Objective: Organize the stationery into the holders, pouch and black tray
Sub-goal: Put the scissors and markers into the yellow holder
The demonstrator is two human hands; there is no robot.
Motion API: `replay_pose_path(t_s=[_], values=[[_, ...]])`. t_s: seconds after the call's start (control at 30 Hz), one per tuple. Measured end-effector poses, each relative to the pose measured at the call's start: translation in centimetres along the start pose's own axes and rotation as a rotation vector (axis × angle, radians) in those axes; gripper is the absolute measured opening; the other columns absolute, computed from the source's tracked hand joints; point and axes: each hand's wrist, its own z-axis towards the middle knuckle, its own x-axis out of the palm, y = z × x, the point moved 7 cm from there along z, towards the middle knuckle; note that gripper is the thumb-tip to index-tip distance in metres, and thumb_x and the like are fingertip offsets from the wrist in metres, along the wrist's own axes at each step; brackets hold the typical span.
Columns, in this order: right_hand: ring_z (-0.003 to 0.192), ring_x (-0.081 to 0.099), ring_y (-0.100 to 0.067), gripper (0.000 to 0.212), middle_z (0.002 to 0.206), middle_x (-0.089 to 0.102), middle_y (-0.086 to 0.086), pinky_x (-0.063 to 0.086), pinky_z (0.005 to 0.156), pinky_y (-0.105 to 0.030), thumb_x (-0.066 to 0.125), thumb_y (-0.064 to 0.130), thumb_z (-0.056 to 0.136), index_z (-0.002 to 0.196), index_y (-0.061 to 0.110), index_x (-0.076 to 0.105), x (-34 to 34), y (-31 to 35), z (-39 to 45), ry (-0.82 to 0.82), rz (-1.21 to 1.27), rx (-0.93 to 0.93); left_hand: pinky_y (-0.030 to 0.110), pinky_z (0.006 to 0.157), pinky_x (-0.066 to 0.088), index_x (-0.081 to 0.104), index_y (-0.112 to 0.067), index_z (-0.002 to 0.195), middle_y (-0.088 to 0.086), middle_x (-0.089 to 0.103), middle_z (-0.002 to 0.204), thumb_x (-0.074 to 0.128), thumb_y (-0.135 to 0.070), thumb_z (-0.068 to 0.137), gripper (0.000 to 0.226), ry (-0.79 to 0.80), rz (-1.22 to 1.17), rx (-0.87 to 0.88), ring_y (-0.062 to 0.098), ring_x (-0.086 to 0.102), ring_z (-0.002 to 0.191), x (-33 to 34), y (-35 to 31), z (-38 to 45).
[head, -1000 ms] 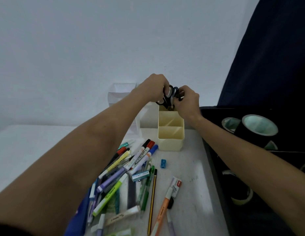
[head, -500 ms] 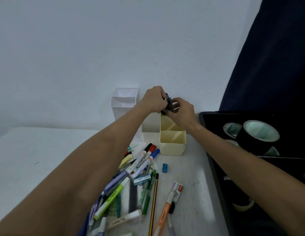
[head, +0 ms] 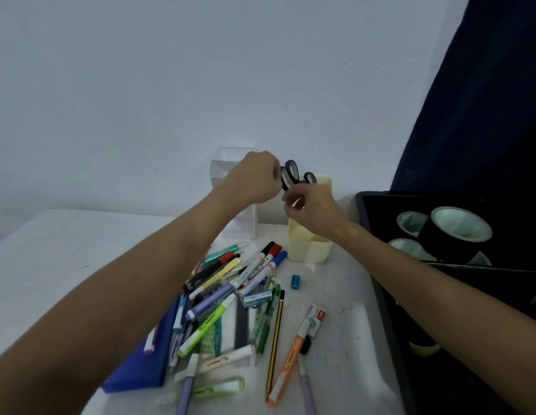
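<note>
Black-handled scissors stand handles-up over the back compartment of the cream holder. My left hand grips the left handle loop. My right hand is just below the handles, fingers curled loosely, and hides the blades; whether it touches the scissors is unclear. A clear holder stands behind my left wrist. The black tray on the right holds rolls of tape. A pile of markers and pens lies on the table, with a blue pouch at its left.
A small blue sharpener, a striped pencil, an orange highlighter and an eraser lie loose in front of the cream holder. The white wall rises right behind the holders. A dark curtain hangs at the right.
The scissors have dropped lower into the cream holder. My right hand has slid down off the handles and loosened. The view has tilted so everything sits lower in frame.
</note>
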Motion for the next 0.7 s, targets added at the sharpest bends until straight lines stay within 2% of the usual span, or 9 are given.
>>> replay_pose_path(t_s=[0.07, 0.13, 0.2, 0.27, 0.43, 0.53, 0.7], values=[[0.067, 0.055, 0.001, 0.013, 0.091, 0.069, -0.001, 0.042, 0.066, 0.0, 0.066, 0.006, 0.083, 0.095, 0.005, 0.071, 1.9, 1.4, -1.0, 0.171, -0.05, -0.103, 0.025, 0.065, 0.051, 0.07, -0.011, 0.094, 0.002, 0.068, 0.084, 0.059, -0.015, 0.085, 0.014, 0.121, 0.039, -0.02, 0.014, 0.061, 0.068, 1.0, 1.4, -1.6], [0.066, 0.055, 0.001, 0.012, 0.093, 0.072, -0.002, 0.042, 0.068, -0.001, 0.068, 0.007, 0.082, 0.092, 0.006, 0.073, 4.3, 2.2, -2.3, 0.339, -0.128, -0.172, 0.022, 0.055, 0.051, 0.068, -0.011, 0.097, 0.003, 0.068, 0.079, 0.063, -0.014, 0.085, 0.013, 0.297, 0.033, -0.077, 0.014, 0.064, 0.062, 2.8, 3.3, -3.5], [0.069, 0.054, 0.001, 0.015, 0.096, 0.073, -0.001, 0.044, 0.071, -0.007, 0.068, 0.01, 0.081, 0.095, 0.009, 0.074, 6.7, 2.5, -3.4, 0.471, -0.204, -0.2, 0.021, 0.048, 0.05, 0.068, -0.013, 0.098, 0.006, 0.071, 0.085, 0.066, -0.018, 0.085, 0.014, 0.439, 0.043, -0.127, 0.014, 0.068, 0.061, 4.8, 5.2, -5.5], [0.074, 0.052, -0.002, 0.019, 0.101, 0.073, 0.0, 0.043, 0.075, -0.015, 0.07, 0.013, 0.08, 0.099, 0.014, 0.075, 8.7, 2.8, -4.5, 0.558, -0.274, -0.227, 0.021, 0.049, 0.05, 0.07, -0.015, 0.098, 0.005, 0.071, 0.083, 0.069, -0.022, 0.083, 0.016, 0.524, 0.057, -0.158, 0.011, 0.068, 0.058, 6.5, 6.9, -7.4], [0.098, 0.063, -0.018, 0.029, 0.111, 0.071, -0.003, 0.05, 0.087, -0.027, 0.072, 0.014, 0.078, 0.107, 0.014, 0.073, 11.2, 2.8, -5.7, 0.667, -0.354, -0.241, 0.023, 0.05, 0.055, 0.073, -0.011, 0.092, 0.007, 0.072, 0.075, 0.068, -0.024, 0.082, 0.017, 0.612, -0.004, -0.232, 0.015, 0.069, 0.058, 8.8, 8.8, -10.4], [0.088, 0.065, -0.023, 0.026, 0.1, 0.073, -0.007, 0.053, 0.081, -0.038, 0.072, 0.014, 0.077, 0.102, 0.015, 0.075, 11.8, 2.9, -6.0, 0.7, -0.364, -0.272, 0.025, 0.053, 0.056, 0.074, -0.01, 0.087, 0.01, 0.072, 0.068, 0.068, -0.034, 0.082, 0.025, 0.634, -0.007, -0.271, 0.02, 0.068, 0.056, 9.6, 9.4, -11.3], [0.088, 0.063, -0.024, 0.024, 0.098, 0.07, -0.01, 0.051, 0.081, -0.038, 0.066, 0.006, 0.081, 0.102, 0.012, 0.075, 12.3, 3.2, -6.4, 0.706, -0.331, -0.304, 0.022, 0.05, 0.051, 0.071, -0.006, 0.074, 0.006, 0.065, 0.054, 0.069, -0.036, 0.078, 0.03, 0.663, -0.024, -0.316, 0.018, 0.06, 0.045, 10.5, 9.7, -12.2]])
